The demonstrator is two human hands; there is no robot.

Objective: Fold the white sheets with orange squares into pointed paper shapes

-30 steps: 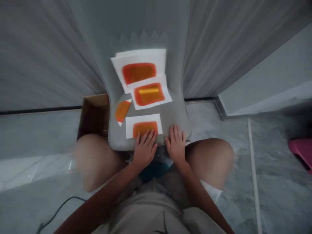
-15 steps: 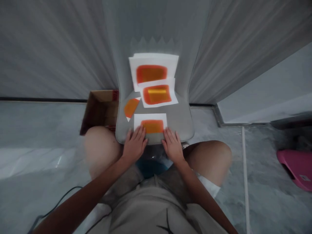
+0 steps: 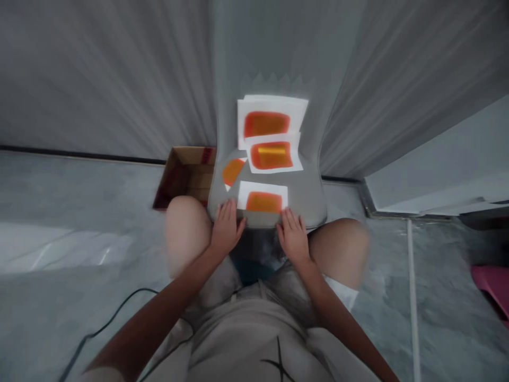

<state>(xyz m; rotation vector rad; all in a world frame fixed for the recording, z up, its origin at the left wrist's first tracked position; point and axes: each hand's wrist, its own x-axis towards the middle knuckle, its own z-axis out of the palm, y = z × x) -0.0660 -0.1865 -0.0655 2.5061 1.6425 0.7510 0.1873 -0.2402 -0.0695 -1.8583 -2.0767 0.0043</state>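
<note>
A thin white paper sheet with an orange rectangle (image 3: 262, 197) lies near the front of a grey padded chair seat (image 3: 308, 196). Light and floppy, it lifts best by its edges. The open left hand (image 3: 227, 231) rests just beside it, the open right hand (image 3: 293, 236) at its lower edge, neither gripping. No writing is legible.

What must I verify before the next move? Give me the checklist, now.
Front sheet flat on the seat: ok.
Left hand empty: ok.
Right hand empty: ok.
Cut orange piece apart from the front sheet: ok.
Middle sheet clear of the back sheet: not ok, it overlaps.
Left fingertips off the front sheet: cannot tell.
</note>
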